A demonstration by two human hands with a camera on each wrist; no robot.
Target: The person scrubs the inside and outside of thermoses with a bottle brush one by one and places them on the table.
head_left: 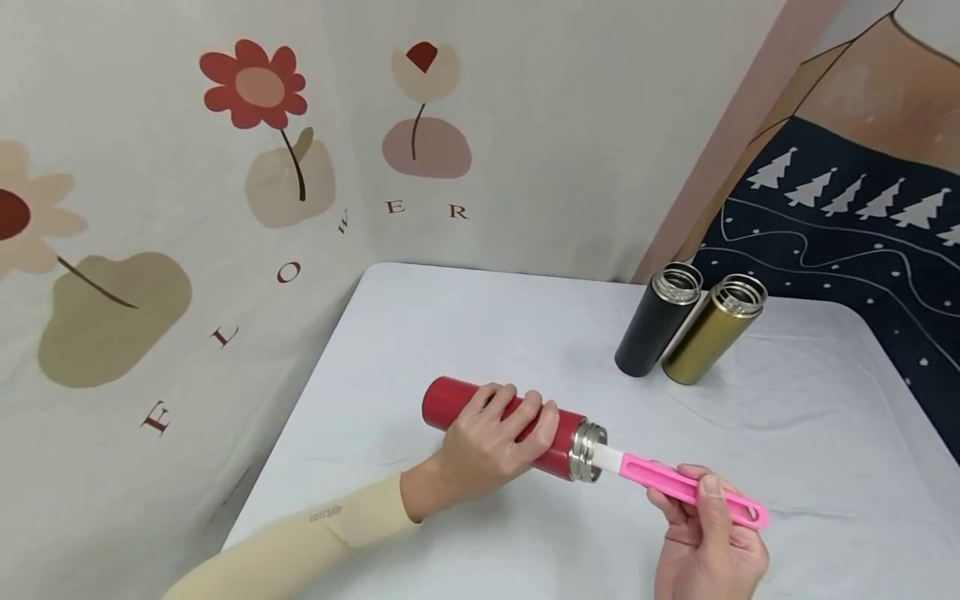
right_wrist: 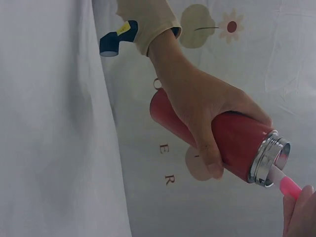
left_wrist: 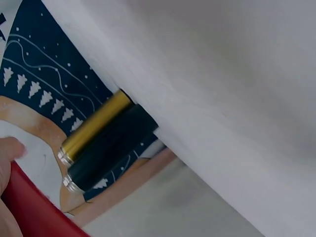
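A red flask (head_left: pixel 558 446) with a steel mouth is held on its side above the white table (head_left: pixel 465 333). My left hand (head_left: pixel 487 437) grips its body, fingers curled over the top. A pink brush handle (head_left: pixel 686 487) sticks out of the flask's mouth, and my right hand (head_left: pixel 708 542) pinches its far end. In the right wrist view the red flask (right_wrist: pixel 237 145) is wrapped by the left hand (right_wrist: pixel 202 106), and the pink handle (right_wrist: pixel 290 187) enters its steel rim. The left wrist view catches only the edge of the red flask (left_wrist: pixel 34 210).
A black flask (head_left: pixel 656 321) and a gold flask (head_left: pixel 712 329), both without lids, stand side by side at the table's back right; the gold flask (left_wrist: pixel 94 126) and black flask (left_wrist: pixel 111 148) also show in the left wrist view. A flower-printed cloth covers the wall behind.
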